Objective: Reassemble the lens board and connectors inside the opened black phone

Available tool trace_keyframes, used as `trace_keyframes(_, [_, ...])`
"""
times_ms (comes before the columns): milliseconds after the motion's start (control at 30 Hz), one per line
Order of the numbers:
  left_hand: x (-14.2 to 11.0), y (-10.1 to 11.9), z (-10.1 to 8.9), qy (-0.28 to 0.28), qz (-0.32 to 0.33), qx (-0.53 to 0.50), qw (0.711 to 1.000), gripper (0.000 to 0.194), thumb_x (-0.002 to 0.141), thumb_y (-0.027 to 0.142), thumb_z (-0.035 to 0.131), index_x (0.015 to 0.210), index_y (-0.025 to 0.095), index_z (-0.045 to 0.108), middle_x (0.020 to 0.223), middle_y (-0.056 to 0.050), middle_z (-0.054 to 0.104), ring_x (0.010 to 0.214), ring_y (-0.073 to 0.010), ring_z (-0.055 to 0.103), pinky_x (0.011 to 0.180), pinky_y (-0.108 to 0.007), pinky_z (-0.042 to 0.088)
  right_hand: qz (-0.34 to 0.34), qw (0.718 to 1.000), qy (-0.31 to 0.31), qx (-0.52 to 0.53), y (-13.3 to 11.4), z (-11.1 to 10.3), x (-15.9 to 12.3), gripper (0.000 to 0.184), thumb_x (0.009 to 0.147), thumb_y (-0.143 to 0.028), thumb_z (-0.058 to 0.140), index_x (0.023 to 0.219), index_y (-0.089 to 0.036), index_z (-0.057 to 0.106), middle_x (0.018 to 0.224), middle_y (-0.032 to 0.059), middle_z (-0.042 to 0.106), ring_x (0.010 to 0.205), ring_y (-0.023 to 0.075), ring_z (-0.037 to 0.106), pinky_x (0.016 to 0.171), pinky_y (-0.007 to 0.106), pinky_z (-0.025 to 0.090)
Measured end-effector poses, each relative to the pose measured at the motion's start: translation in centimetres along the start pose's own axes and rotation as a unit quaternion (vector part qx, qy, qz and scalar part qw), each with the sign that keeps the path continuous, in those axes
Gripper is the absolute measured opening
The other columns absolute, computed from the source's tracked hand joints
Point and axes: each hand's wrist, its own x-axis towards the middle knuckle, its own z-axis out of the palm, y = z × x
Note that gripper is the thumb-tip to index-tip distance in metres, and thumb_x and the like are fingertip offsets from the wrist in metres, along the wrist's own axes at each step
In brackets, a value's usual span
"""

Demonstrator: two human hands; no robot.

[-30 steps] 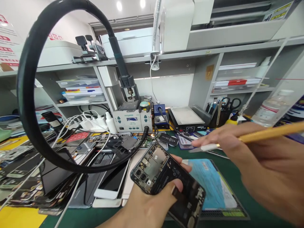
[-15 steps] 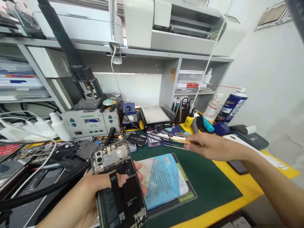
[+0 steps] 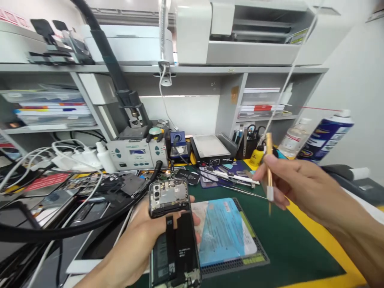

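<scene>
My left hand (image 3: 141,236) is wrapped round an opened smartphone (image 3: 187,240), its thumb lying across the middle. The phone's back is off, baring the board and camera at the top and a black battery below. In my right hand (image 3: 300,188) is a slim gold screwdriver (image 3: 269,176), pinched upright between thumb and fingers. Its thin tip points down and is blurred. The screwdriver is apart from the phone, over the right side of the green mat (image 3: 288,244). Below and beside the phone lies a blue-and-white packet (image 3: 225,232) on a dark grid pad (image 3: 252,260).
Tweezers (image 3: 246,192) and white pen-like tools (image 3: 232,175) lie behind the mat. A black hose (image 3: 90,232) crosses the phone parts at left. At the back stand a soldering station (image 3: 135,154), a hot plate (image 3: 211,146), a yellow bottle (image 3: 257,157) and a blue spray can (image 3: 325,134).
My right hand has lifted the screwdriver from the tools and turned it from lying flat to upright. The view has swung left; my left hand still holds the phone.
</scene>
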Motion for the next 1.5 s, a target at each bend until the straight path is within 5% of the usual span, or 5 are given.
trace_keyframes(100, [-0.2, -0.2, -0.1, -0.015, 0.005, -0.004, 1.0, 0.03, 0.076, 0.029, 0.081, 0.102, 0.019, 0.071, 0.078, -0.005, 0.075, 0.071, -0.0266, 0.073, 0.063, -0.035, 0.06, -0.022, 0.993, -0.037, 0.112, -1.6, 2.9, 0.2, 0.025, 0.099, -0.043, 0.057, 0.094, -0.024, 0.072, 0.079, 0.0063, 0.076, 0.051, 0.0178, 0.068, 0.048, 0.028, 0.059])
trace_keyframes(367, [0.1, -0.4, -0.2, -0.07, 0.016, 0.04, 0.997, 0.016, 0.079, 0.035, 0.073, 0.076, 0.019, 0.073, 0.069, -0.004, 0.07, 0.062, -0.0204, 0.067, 0.061, -0.031, 0.055, -0.048, 0.99, -0.027, 0.127, -2.5, 9.0, 0.5, 0.004, 0.094, -0.031, 0.066, 0.091, -0.028, 0.067, 0.066, -0.0006, 0.069, 0.058, 0.0171, 0.071, 0.053, 0.024, 0.062])
trace_keyframes(533, [-0.1, 0.2, -0.1, -0.082, -0.012, 0.054, 0.995, 0.011, 0.08, 0.026, 0.068, 0.075, 0.019, 0.075, 0.068, -0.005, 0.072, 0.061, -0.0214, 0.067, 0.061, -0.031, 0.055, -0.018, 0.985, -0.095, 0.146, -2.0, 9.1, 1.0, 0.008, 0.098, -0.033, 0.06, 0.101, -0.029, 0.066, 0.076, 0.0014, 0.073, 0.068, 0.0191, 0.073, 0.062, 0.028, 0.065])
trace_keyframes(1033, [0.0, -0.1, -0.6, -0.099, -0.024, 0.061, 0.993, 0.014, 0.081, 0.033, 0.071, 0.086, 0.02, 0.074, 0.07, -0.006, 0.075, 0.064, -0.0217, 0.07, 0.06, -0.028, 0.057, -0.109, 0.994, 0.003, -0.013, -0.8, 10.8, -0.6, 0.009, 0.102, -0.027, 0.048, 0.098, -0.029, 0.056, 0.087, 0.0045, 0.064, 0.075, 0.022, 0.07, 0.069, 0.038, 0.061])
trace_keyframes(1500, [0.4, -0.3, -0.9, -0.103, -0.002, 0.109, 0.989, 0.012, 0.082, 0.03, 0.067, 0.086, 0.021, 0.074, 0.071, -0.006, 0.078, 0.065, -0.0237, 0.072, 0.062, -0.031, 0.059, -0.137, 0.988, -0.025, -0.071, -0.9, 10.5, -0.3, 0.01, 0.101, -0.026, 0.05, 0.099, -0.03, 0.058, 0.083, 0.0041, 0.069, 0.079, 0.024, 0.074, 0.067, 0.037, 0.064])
